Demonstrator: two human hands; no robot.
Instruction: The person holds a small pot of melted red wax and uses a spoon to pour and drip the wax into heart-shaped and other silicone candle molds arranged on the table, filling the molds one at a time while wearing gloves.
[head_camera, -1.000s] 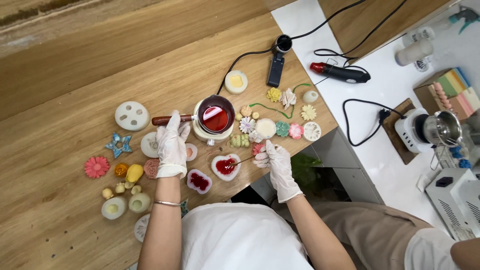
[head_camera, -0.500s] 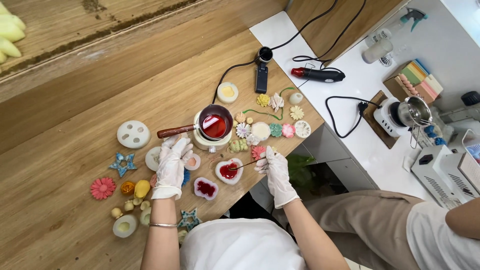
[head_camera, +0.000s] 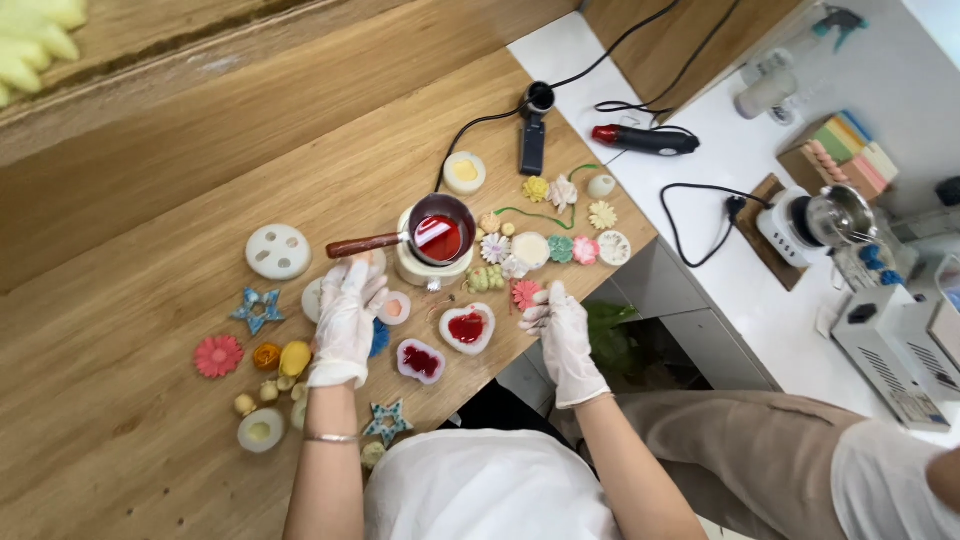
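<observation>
Wooden tabletop (head_camera: 150, 200): beside the red-wax pot (head_camera: 437, 238), I see two heart moulds (head_camera: 466, 328) filled, my left hand (head_camera: 347, 318) loosely open, right hand (head_camera: 560, 335) pinching something unclear.

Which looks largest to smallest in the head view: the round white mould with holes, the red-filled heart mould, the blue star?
1. Round white mould with holes
2. Red-filled heart mould, only slightly smaller, so unsure
3. Blue star

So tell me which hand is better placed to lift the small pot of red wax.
Left. The left hand lies just under the pot's wooden handle, probably an easy grasp. The right hand sits further off, beside the heart-shaped mould.
</observation>
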